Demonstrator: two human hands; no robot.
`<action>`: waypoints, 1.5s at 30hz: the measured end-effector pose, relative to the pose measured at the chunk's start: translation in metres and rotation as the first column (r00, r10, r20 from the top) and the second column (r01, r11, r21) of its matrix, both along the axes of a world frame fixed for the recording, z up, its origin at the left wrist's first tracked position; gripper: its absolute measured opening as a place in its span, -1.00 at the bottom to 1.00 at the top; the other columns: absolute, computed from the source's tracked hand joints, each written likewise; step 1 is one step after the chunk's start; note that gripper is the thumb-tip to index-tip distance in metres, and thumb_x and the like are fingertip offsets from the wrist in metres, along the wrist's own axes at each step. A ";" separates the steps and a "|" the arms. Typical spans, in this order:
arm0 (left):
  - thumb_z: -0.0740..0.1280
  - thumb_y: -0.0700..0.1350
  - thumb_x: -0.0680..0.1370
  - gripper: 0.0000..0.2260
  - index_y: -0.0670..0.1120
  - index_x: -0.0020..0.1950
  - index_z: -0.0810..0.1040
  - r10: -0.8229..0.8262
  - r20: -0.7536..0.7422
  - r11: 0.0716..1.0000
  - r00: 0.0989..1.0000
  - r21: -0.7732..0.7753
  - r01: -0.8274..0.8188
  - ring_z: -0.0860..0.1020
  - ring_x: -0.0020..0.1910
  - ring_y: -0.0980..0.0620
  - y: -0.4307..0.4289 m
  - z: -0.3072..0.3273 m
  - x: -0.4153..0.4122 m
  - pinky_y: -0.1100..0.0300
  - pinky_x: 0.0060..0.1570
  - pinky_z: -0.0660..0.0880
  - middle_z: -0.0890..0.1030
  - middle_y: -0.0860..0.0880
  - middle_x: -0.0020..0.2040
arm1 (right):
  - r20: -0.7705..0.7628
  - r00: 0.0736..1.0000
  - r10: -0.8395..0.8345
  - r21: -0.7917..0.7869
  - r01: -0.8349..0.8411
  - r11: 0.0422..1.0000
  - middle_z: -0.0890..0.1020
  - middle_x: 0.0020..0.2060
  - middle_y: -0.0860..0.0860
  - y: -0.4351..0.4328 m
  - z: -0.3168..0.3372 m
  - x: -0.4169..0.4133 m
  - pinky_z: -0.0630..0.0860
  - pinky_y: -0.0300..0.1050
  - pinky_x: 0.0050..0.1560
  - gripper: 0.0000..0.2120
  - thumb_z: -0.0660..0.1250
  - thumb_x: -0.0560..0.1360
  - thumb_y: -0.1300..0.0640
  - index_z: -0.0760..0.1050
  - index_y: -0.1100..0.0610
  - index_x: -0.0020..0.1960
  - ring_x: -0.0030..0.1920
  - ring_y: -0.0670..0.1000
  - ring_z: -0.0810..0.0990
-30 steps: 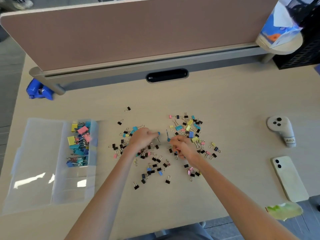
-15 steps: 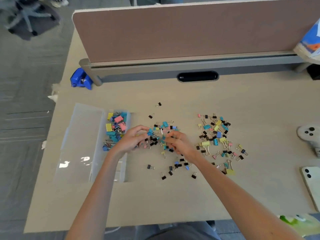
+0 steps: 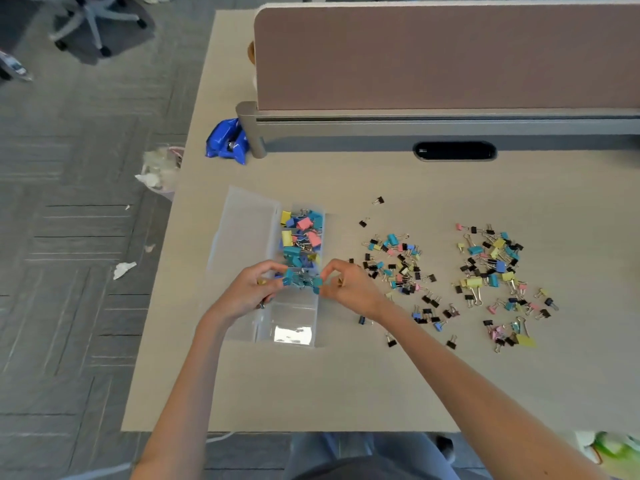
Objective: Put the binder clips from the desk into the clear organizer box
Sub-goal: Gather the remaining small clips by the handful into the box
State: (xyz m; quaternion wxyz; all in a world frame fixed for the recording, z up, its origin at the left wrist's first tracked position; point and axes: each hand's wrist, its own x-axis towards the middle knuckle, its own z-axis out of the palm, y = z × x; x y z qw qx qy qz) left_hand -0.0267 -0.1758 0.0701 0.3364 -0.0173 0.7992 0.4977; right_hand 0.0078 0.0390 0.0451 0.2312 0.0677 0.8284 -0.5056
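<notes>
Two hands meet over the clear organizer box at the left side of the desk, each pinching small teal binder clips between curled fingertips. The left hand and right hand hold them just above the box's middle section, not yet let go. By the look of it, the job is perhaps a third done. The far sections hold a heap of yellow, pink, blue and teal clips, while the nearest section looks bare. Scores more lie on the desk, in one loose cluster just right of the box and a second cluster farther right, with a few strays around them. How many clips each hand carries cannot be made out: something glints in both palms, but the fingers hide it. The box's dividers are hard to trace through the plastic, and its open lid fades into the desk. A green object at the lower right corner is cut off.
</notes>
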 end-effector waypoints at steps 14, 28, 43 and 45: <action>0.38 0.00 0.53 -0.71 0.17 0.25 0.56 -0.210 -0.341 0.902 0.916 -0.429 0.047 0.50 -0.25 0.02 -0.017 -0.040 0.017 0.17 -0.31 0.34 0.60 0.04 -0.20 | -0.069 0.930 0.361 0.645 -0.235 0.727 0.61 -0.07 0.09 -0.041 -0.009 0.002 0.37 -0.10 -0.22 -0.65 0.30 0.50 -0.13 0.38 0.02 0.19 -0.09 0.13 0.59; 0.26 -0.07 0.61 -0.73 -0.18 -0.23 0.53 0.137 -0.185 0.979 0.973 -0.127 -0.162 0.34 -0.65 0.11 -0.022 -0.025 0.011 0.25 -0.53 0.35 0.62 -0.16 -0.43 | -0.028 0.919 0.393 0.482 -0.332 0.811 0.53 0.13 0.12 -0.063 -0.001 -0.017 0.54 0.04 0.00 -0.79 0.26 0.48 0.33 0.43 0.13 0.08 0.02 0.14 0.56; 0.13 -0.14 0.56 -0.80 -0.11 -0.22 0.46 0.225 -0.047 0.966 0.973 -0.118 -0.229 0.40 -0.32 0.00 -0.019 -0.021 0.004 0.14 -0.34 0.29 0.46 -0.03 -0.33 | -0.140 0.866 0.480 0.487 -0.362 0.795 0.62 0.08 -0.06 -0.055 -0.009 -0.002 0.55 0.00 0.00 -0.63 0.26 0.45 0.28 0.52 -0.02 0.19 0.08 0.01 0.56; 0.16 -0.12 0.58 -0.86 -0.07 -0.16 0.45 0.208 -0.049 0.969 0.977 -0.125 -0.213 0.39 -0.32 0.02 -0.019 -0.023 0.003 0.14 -0.35 0.29 0.47 -0.01 -0.31 | -0.162 0.857 0.490 0.493 -0.360 0.792 0.64 0.01 -0.06 -0.053 -0.008 -0.001 0.55 0.00 -0.03 -0.68 0.23 0.45 0.28 0.55 0.00 0.11 0.04 0.03 0.57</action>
